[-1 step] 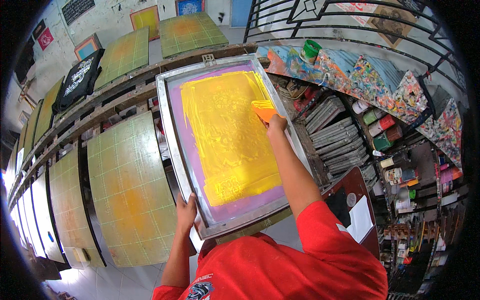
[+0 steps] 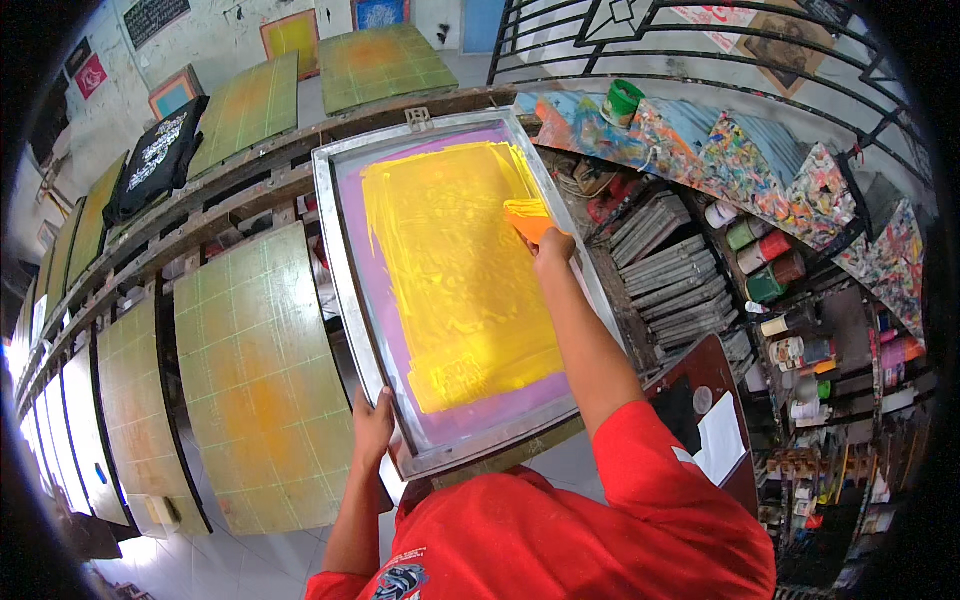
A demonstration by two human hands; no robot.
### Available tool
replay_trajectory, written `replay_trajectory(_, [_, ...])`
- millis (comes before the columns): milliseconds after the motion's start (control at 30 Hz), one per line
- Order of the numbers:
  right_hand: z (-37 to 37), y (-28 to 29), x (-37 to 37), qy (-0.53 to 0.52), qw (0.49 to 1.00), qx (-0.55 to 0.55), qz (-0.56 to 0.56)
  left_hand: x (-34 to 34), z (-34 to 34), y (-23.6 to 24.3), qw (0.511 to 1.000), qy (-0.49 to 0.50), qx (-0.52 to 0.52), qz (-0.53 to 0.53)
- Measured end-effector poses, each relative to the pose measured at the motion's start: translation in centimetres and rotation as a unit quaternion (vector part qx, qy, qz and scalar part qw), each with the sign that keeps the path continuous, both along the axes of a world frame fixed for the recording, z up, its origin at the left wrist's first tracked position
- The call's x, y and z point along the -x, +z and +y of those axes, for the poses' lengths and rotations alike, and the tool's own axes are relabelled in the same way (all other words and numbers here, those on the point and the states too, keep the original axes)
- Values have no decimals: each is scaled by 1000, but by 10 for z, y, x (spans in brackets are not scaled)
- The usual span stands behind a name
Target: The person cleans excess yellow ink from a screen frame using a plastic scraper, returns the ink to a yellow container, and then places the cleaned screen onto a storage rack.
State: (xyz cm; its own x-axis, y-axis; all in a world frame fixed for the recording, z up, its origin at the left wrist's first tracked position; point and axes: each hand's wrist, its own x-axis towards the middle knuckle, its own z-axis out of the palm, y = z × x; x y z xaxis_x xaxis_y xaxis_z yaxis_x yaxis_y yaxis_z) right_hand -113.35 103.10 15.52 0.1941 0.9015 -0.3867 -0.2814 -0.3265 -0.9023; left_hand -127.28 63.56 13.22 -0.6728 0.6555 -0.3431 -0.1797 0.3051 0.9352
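Note:
A screen printing frame (image 2: 490, 441) with metal sides lies before me. Its mesh is purple at the borders, and yellow ink (image 2: 450, 270) coats most of the middle, thicker in ridges along the edges. My right hand (image 2: 553, 250) is closed around a small orange squeegee (image 2: 527, 217), its blade smeared with yellow, over the right side of the inked mesh. At the near left corner, my left hand (image 2: 374, 425) grips the frame's outer edge, thumb on top. A faint raised-looking pattern shows in the ink at the near end.
Gridded greenish boards (image 2: 255, 380) line the left on dark rails. A black printed shirt (image 2: 158, 160) lies on one farther board. To the right are stacked grey bars (image 2: 680, 280), ink tubs (image 2: 765, 250), a paint-splashed ledge (image 2: 690, 145) with a green tub (image 2: 622, 103), and a dark railing (image 2: 690, 78).
The pattern within the yellow ink looks fainter and smoother now. Both hands, the squeegee and the frame hold practically the same places.

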Motion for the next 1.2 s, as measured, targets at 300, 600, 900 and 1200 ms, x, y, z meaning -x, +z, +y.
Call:
replay_trajectory(300, [13,-38,2,-17,987,-45,-154,4,-2,-12,1000,0,9,15])
replay_trajectory(600, [-2,-1,-2,11,998,-8,-56,-2,4,-3,999,23,-7,27])
replay_trajectory(900, [18,-4,-3,40,996,-10,-75,-2,3,2,1000,24,8,5])
replay_trajectory(1200, [25,32,-4,128,986,-32,-105,-2,3,-8,1000,24,-15,7])
